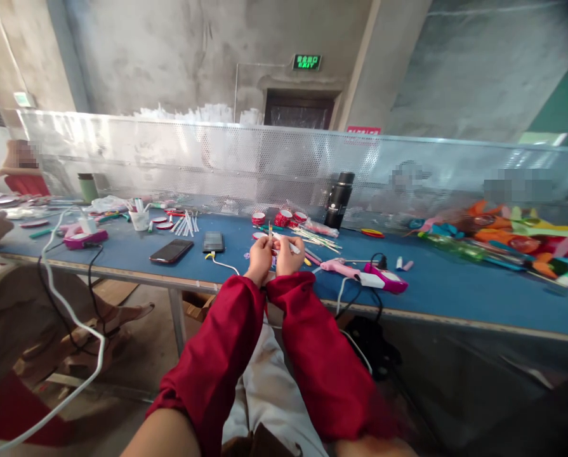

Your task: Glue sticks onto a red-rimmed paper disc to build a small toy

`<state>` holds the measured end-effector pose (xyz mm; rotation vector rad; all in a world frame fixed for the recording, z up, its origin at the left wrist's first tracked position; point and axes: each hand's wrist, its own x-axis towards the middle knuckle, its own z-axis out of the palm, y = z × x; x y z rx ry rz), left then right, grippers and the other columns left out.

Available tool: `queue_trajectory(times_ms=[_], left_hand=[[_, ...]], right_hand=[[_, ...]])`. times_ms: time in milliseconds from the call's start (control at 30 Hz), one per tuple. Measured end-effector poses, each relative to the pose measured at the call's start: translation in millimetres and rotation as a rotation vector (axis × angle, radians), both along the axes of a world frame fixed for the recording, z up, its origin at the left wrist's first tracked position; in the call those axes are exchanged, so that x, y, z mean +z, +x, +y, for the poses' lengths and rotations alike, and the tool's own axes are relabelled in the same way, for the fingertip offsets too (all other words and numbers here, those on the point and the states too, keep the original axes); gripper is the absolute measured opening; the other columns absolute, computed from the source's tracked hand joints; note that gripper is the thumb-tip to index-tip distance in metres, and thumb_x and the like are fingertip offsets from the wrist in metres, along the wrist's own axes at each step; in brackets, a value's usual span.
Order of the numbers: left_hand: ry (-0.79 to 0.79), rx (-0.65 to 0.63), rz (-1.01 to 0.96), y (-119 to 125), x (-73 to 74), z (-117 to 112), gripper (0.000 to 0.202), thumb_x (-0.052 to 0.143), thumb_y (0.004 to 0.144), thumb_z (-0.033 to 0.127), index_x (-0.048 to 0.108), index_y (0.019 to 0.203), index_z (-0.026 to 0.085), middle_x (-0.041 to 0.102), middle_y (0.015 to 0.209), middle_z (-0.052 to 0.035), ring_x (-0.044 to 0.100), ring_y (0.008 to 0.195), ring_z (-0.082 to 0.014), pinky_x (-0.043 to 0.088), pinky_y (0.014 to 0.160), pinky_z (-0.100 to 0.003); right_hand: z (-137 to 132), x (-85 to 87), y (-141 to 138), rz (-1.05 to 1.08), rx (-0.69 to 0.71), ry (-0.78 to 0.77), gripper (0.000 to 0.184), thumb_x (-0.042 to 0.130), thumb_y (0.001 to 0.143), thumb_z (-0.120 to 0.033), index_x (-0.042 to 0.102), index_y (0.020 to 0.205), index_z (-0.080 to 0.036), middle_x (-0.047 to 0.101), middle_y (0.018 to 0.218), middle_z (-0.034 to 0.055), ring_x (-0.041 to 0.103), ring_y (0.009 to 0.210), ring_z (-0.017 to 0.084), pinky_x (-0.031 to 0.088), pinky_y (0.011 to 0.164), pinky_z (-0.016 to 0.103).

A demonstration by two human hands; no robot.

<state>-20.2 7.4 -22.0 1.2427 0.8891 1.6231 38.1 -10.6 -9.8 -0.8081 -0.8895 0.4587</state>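
Close together over the near edge of the blue table (431, 285), my two hands nearly touch. My left hand (259, 257) is closed, pinching a thin pale stick (270, 228) that points up. In the closed fingers of my right hand (289, 258) is a small white piece (294, 248); its exact kind is too small to make out. Some purple bits lie under the hands, partly hidden. Just beyond are rolls of red patterned tape (284, 218) and a bundle of thin sticks (318, 237). A pink glue gun (341, 267) lies to the right of my right hand.
Left of my hands lie a phone (172, 251), a small dark device (213, 242) on a cable and white glue sticks (186, 223). A black thermos (339, 200) stands by the perforated screen (169, 152). Colourful pieces (516, 241) are heaped right. Another person sits left.
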Motion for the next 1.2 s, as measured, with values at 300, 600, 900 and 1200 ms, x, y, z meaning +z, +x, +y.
queue_trajectory(times_ms=[300,600,900,1200], left_hand=[[0.024,0.011,0.020,-0.5,2.7,-3.3,0.027,0.065,0.101,0.037,0.068,0.117,0.015,0.071,0.111,-0.0075,0.070,0.091,-0.0183,0.062,0.080,-0.037],[0.014,0.005,0.008,0.3,3.8,-4.0,0.028,0.065,0.101,0.036,0.068,0.118,0.015,0.071,0.112,-0.0078,0.070,0.092,-0.0186,0.062,0.080,-0.037],[-0.009,-0.012,0.011,-1.8,6.9,-4.5,0.026,0.065,0.101,0.036,0.068,0.115,0.015,0.071,0.107,-0.0066,0.070,0.086,-0.0167,0.062,0.075,-0.034],[-0.019,-0.008,0.018,0.2,5.6,-3.4,0.027,0.065,0.101,0.036,0.068,0.117,0.015,0.071,0.111,-0.0078,0.070,0.092,-0.0185,0.062,0.080,-0.037]], right_hand=[[0.7,0.5,0.2,0.015,0.039,-0.019,0.029,0.067,0.101,-0.039,0.067,0.119,-0.016,0.071,0.110,0.0055,0.070,0.090,0.017,0.062,0.078,0.034],[3.0,0.6,0.8,0.020,0.049,-0.059,0.033,0.067,0.101,-0.039,0.065,0.124,-0.016,0.070,0.119,0.0074,0.071,0.098,0.019,0.062,0.084,0.039],[4.4,-0.4,1.3,0.025,0.052,-0.074,0.032,0.067,0.101,-0.039,0.066,0.123,-0.016,0.070,0.116,0.0068,0.071,0.095,0.018,0.063,0.082,0.037],[6.3,1.3,1.8,0.038,0.048,-0.086,0.033,0.067,0.101,-0.039,0.066,0.124,-0.016,0.070,0.119,0.0075,0.071,0.099,0.020,0.062,0.085,0.039]])
